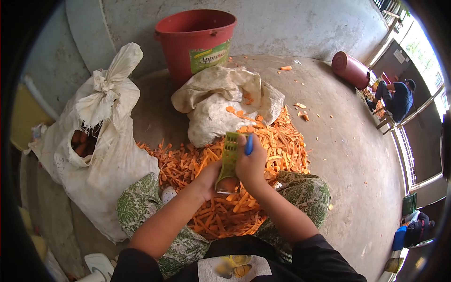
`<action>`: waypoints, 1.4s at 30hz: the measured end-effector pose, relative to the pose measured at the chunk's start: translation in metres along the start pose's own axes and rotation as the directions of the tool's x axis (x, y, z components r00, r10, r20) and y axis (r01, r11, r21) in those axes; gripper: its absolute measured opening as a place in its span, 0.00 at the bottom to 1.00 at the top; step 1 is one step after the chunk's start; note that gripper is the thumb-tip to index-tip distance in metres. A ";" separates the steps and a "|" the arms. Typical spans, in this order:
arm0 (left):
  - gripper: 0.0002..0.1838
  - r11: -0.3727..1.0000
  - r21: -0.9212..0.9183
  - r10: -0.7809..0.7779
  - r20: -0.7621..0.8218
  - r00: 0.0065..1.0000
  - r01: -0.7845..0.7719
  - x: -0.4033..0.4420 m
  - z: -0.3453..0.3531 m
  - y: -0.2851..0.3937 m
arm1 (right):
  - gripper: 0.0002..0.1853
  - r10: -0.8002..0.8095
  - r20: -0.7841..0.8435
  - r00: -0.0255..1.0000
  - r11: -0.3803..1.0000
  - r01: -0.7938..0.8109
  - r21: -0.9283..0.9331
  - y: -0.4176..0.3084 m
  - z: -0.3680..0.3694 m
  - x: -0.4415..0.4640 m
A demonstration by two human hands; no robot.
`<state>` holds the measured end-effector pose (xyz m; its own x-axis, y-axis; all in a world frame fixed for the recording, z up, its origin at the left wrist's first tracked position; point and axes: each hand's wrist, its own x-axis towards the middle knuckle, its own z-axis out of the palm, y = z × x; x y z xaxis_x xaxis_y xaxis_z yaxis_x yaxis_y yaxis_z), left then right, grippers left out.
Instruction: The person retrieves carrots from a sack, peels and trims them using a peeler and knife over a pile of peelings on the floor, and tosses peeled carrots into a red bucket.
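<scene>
Left hand (209, 181): I saw it pinching the low side of the green holey tool (229, 152) | Right hand (250, 163): it was curled round the blue handle (249, 144), by the tool's top | Tool: it was up over the orange strips (226, 217) on the floor (350, 174) | Red tub (176, 51): it stood near the floor's far edge, by the wall (286, 28)

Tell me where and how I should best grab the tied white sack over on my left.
Probably best by the tied neck of the white sack, coming from above and closing a hand below its flared top. It stands up narrow from a wide, bulging body. I'd keep clear of the torn hole lower down, as the cloth is already open there.
</scene>
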<state>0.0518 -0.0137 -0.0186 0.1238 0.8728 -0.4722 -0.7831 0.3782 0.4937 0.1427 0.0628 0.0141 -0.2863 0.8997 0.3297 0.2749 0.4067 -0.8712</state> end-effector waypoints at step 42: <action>0.23 0.978 0.201 -0.065 0.014 0.998 0.061 -0.015 0.012 -0.008 | 0.14 -0.012 -0.475 0.880 0.980 -0.084 -0.180 0.071 -0.035 0.080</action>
<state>0.0634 -0.0262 -0.0067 0.1832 0.8506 -0.4930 -0.6357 0.4850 0.6005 0.1717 0.1694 -0.0085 0.1806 0.8624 0.4729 0.4583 0.3517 -0.8163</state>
